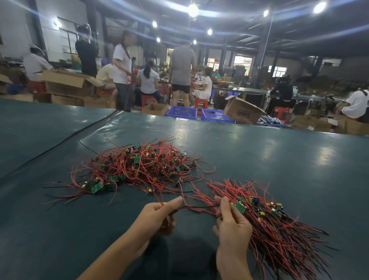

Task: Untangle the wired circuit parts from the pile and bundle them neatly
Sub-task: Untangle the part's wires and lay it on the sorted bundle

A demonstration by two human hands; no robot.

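Note:
A tangled pile of small green circuit boards with red and black wires lies on the dark green table, ahead and to the left. A straightened bunch of the same parts fans out at the right. My left hand pinches the ends of a red and a black wire. That wire pair runs across to my right hand, which grips it next to a green board at the bunch's near edge.
A black seam crosses the table cover at the left. Beyond the far edge stand blue crates, cardboard boxes, red stools and several people at other benches.

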